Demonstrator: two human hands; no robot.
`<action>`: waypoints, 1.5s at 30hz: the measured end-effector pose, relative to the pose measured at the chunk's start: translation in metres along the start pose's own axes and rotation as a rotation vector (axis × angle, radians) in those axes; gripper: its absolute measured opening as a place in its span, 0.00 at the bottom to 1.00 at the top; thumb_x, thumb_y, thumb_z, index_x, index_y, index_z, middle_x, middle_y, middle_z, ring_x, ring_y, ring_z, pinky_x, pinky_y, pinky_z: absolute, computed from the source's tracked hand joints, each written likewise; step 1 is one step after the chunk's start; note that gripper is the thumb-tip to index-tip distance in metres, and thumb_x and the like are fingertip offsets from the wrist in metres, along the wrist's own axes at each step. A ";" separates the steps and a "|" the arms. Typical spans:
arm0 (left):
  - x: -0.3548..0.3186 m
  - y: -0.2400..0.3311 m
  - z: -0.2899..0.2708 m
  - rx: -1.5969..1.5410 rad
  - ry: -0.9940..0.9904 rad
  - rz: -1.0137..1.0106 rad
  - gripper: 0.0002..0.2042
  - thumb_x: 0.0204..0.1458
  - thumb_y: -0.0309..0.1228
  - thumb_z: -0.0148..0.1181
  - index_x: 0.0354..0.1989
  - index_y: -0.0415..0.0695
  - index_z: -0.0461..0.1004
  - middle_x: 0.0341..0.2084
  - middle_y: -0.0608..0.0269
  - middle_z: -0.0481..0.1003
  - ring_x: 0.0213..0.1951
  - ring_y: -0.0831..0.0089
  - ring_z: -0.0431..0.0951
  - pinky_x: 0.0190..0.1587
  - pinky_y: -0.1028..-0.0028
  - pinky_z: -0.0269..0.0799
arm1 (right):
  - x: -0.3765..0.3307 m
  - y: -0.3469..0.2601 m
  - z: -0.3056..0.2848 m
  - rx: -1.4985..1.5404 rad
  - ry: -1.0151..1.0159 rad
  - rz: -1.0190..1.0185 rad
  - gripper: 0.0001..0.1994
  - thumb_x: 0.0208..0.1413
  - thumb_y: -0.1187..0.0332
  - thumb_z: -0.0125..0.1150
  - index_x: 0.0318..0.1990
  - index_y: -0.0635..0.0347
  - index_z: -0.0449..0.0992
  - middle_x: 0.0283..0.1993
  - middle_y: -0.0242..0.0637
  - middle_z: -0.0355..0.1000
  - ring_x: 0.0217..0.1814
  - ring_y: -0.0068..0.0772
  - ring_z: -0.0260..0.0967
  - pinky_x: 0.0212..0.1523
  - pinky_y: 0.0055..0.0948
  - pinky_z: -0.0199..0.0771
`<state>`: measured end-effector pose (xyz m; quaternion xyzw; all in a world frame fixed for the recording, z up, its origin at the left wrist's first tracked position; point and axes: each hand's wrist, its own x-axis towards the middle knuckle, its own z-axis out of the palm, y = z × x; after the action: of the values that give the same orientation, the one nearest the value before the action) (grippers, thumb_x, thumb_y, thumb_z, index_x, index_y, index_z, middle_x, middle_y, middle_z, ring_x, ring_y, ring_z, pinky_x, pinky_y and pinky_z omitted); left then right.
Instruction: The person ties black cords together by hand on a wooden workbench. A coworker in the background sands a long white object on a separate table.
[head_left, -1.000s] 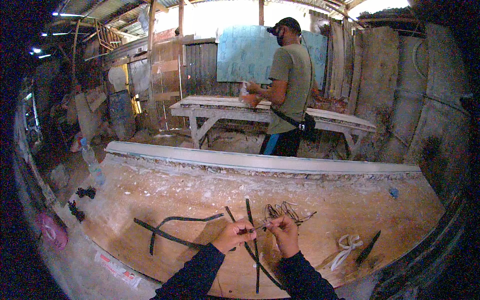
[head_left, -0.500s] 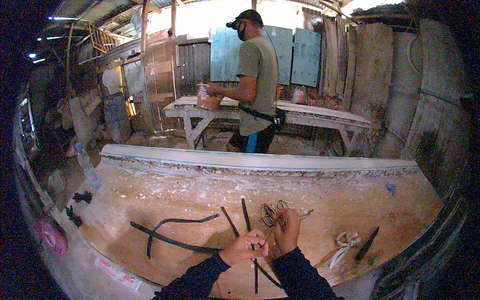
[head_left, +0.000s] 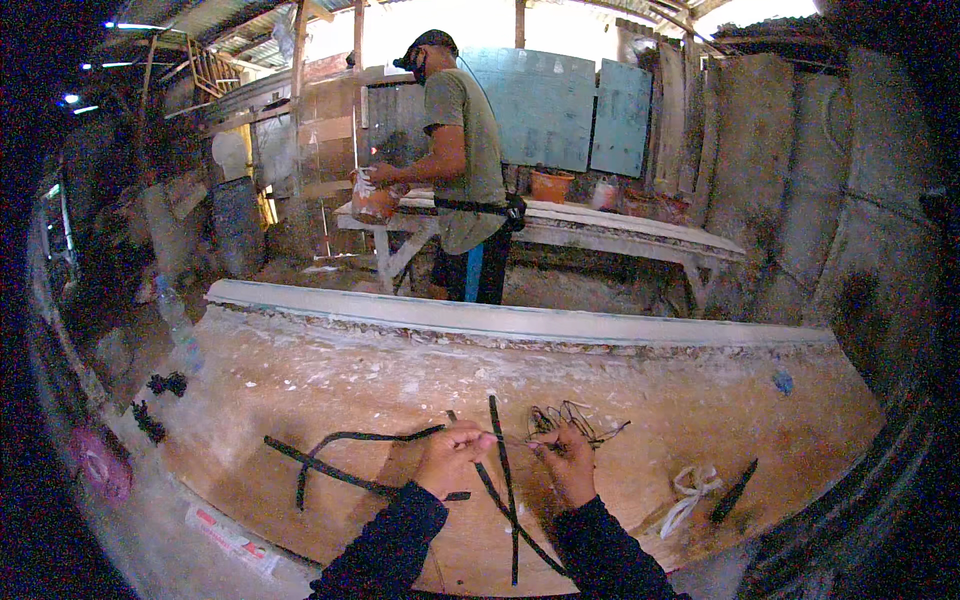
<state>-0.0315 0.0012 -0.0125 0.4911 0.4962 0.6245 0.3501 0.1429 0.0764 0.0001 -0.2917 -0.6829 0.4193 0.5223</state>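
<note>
In the head view, the curved plywood surface [head_left: 300,380] is bounded at the far side by a pale raised edge [head_left: 500,320], with bare board open to the left and right of the hands. A thin wire [head_left: 510,438] is stretched taut between both hands, just above crossed black strips [head_left: 505,480]. The left hand [head_left: 452,458] is pinched shut on one end, the right hand [head_left: 566,462] on the other. A tangle of wire [head_left: 575,420] is seen just beyond the right hand.
</note>
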 end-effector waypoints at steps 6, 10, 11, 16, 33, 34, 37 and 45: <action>0.011 -0.013 -0.019 0.041 0.224 0.046 0.08 0.46 0.30 0.57 0.31 0.38 0.75 0.26 0.69 0.65 0.26 0.80 0.67 0.26 0.82 0.65 | -0.015 -0.038 0.006 0.180 -0.142 0.273 0.06 0.43 0.69 0.62 0.24 0.61 0.75 0.23 0.29 0.69 0.26 0.18 0.63 0.28 0.20 0.61; 0.013 -0.015 -0.027 0.097 0.216 -0.078 0.08 0.47 0.32 0.57 0.30 0.40 0.74 0.23 0.71 0.65 0.23 0.82 0.66 0.24 0.82 0.64 | -0.013 -0.042 0.006 0.085 -0.175 0.234 0.08 0.44 0.66 0.62 0.23 0.62 0.75 0.23 0.29 0.69 0.26 0.17 0.62 0.27 0.19 0.60; 0.012 -0.015 -0.028 0.073 0.210 -0.104 0.08 0.47 0.32 0.56 0.29 0.40 0.74 0.23 0.71 0.65 0.24 0.83 0.66 0.23 0.82 0.65 | -0.014 -0.039 0.007 0.102 -0.194 0.235 0.08 0.44 0.66 0.62 0.23 0.62 0.75 0.23 0.29 0.69 0.26 0.17 0.62 0.26 0.19 0.60; 0.011 -0.018 -0.029 0.008 0.266 -0.151 0.07 0.48 0.32 0.55 0.27 0.41 0.73 0.22 0.71 0.65 0.25 0.83 0.67 0.23 0.81 0.68 | -0.018 -0.028 0.011 -0.117 -0.330 0.008 0.08 0.46 0.66 0.59 0.25 0.62 0.74 0.23 0.32 0.68 0.27 0.22 0.62 0.28 0.21 0.60; 0.018 -0.027 -0.037 -0.118 0.278 -0.082 0.07 0.49 0.29 0.53 0.25 0.37 0.72 0.27 0.67 0.65 0.21 0.80 0.70 0.24 0.79 0.72 | -0.033 -0.039 0.020 0.053 -0.442 0.109 0.10 0.51 0.67 0.54 0.23 0.65 0.71 0.23 0.34 0.65 0.26 0.24 0.62 0.28 0.23 0.60; 0.018 -0.024 -0.038 -0.111 0.251 -0.078 0.07 0.49 0.29 0.53 0.27 0.37 0.72 0.28 0.67 0.66 0.22 0.80 0.70 0.25 0.80 0.72 | -0.032 -0.038 0.018 0.133 -0.441 0.186 0.10 0.51 0.67 0.54 0.24 0.65 0.71 0.23 0.33 0.65 0.27 0.23 0.62 0.29 0.23 0.60; 0.016 -0.013 -0.037 -0.039 0.183 -0.039 0.07 0.49 0.29 0.53 0.32 0.39 0.73 0.31 0.67 0.66 0.26 0.80 0.70 0.28 0.81 0.70 | -0.021 -0.034 0.004 -0.065 -0.339 0.067 0.09 0.49 0.67 0.55 0.25 0.64 0.72 0.23 0.35 0.67 0.28 0.25 0.64 0.31 0.24 0.63; 0.010 0.003 -0.027 0.448 -0.006 0.208 0.11 0.40 0.24 0.56 0.36 0.44 0.74 0.35 0.64 0.66 0.36 0.71 0.68 0.36 0.75 0.68 | 0.008 -0.060 -0.021 -0.363 0.061 0.050 0.07 0.45 0.69 0.57 0.31 0.59 0.75 0.30 0.40 0.72 0.33 0.37 0.69 0.37 0.31 0.65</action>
<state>-0.0604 0.0023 -0.0080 0.6068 0.5681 0.5300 0.1679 0.1635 0.0599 0.0587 -0.4108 -0.7237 0.2928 0.4710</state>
